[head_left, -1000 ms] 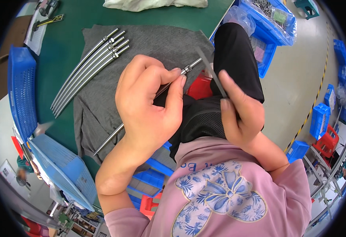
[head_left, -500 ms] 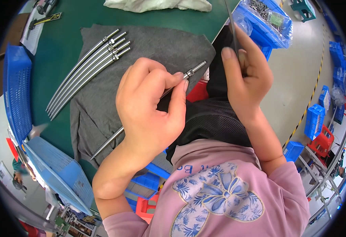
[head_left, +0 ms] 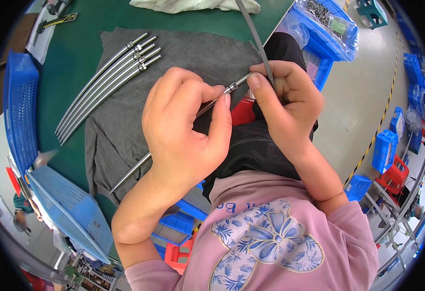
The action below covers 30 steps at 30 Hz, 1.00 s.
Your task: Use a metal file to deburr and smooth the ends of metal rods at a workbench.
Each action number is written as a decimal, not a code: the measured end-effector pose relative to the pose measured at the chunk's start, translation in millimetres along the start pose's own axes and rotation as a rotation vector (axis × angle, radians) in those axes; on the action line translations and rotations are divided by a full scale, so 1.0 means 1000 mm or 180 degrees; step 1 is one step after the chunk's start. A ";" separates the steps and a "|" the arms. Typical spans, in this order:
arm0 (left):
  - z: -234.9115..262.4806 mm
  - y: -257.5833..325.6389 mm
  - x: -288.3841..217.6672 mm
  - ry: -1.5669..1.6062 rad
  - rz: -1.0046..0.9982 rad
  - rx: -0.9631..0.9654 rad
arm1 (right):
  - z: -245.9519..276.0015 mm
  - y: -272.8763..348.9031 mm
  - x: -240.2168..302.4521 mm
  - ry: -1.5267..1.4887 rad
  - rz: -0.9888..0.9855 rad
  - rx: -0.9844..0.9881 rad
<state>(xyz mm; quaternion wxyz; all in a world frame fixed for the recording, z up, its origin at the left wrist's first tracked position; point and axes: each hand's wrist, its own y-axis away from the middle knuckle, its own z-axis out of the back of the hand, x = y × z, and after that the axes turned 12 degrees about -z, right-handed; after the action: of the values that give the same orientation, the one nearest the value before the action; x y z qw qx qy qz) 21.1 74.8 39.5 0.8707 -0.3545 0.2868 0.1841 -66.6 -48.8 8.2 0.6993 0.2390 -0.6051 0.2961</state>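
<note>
My left hand pinches a slim metal rod between thumb and forefinger, just below the collar near its upper end. The rod slants from lower left to upper right, and the palm hides its middle. My right hand is closed around a thin, flat grey strip that points up and left past the fingers. Its thumb and forefinger meet at the rod's upper tip, which they partly cover. Several similar metal rods lie side by side on a dark grey cloth, left of my hands.
The cloth covers part of a green table. Blue perforated baskets stand along the left side. A blue bin with small metal parts sits at upper right. White fabric lies at the far edge. Calipers rest at far left.
My right hand has come down and left to the rod's upper tip, and the strip now leans further left. My left hand and the rod have barely moved.
</note>
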 end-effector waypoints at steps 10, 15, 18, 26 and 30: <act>0.001 0.000 0.001 0.0019 0.0024 0.0004 | -0.004 -0.004 -0.007 -0.0411 -0.0125 0.0049; 0.001 0.000 0.000 -0.0010 0.0010 -0.0004 | 0.001 0.001 -0.002 -0.0408 -0.0288 0.0048; 0.001 0.001 0.002 -0.0027 0.0000 -0.0020 | 0.014 0.016 0.005 0.0144 -0.0035 0.0451; 0.000 -0.001 0.001 0.0051 0.0009 -0.0024 | 0.002 0.021 -0.011 0.0211 0.0316 0.0579; 0.002 0.000 0.001 0.0060 -0.0004 0.0012 | 0.004 0.028 -0.007 0.0331 0.0269 0.0492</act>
<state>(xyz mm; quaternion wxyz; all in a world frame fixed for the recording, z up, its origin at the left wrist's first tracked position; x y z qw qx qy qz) 22.1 76.2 40.2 0.8687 -0.3548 0.2952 0.1797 -89.4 -32.3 1.2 0.6961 0.2507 -0.5529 0.3832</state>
